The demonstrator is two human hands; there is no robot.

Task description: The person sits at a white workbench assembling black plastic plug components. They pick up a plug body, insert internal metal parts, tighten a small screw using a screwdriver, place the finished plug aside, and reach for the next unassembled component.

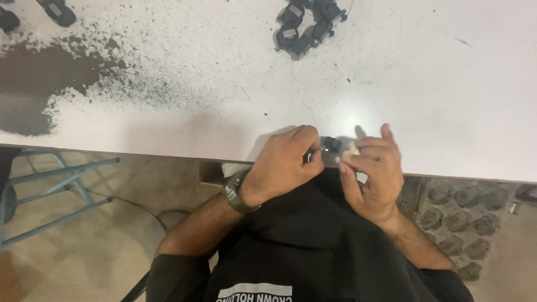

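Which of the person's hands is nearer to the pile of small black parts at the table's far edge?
Left. The left hand lies almost straight below the pile of small black parts; the right hand sits further to the side.

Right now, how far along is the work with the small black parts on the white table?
Possibly done: a pile of small black parts lies at the table's far side, and two more at the far left corner. In hand: the left hand and right hand work one small black part at the table's near edge. What is left cannot be told.
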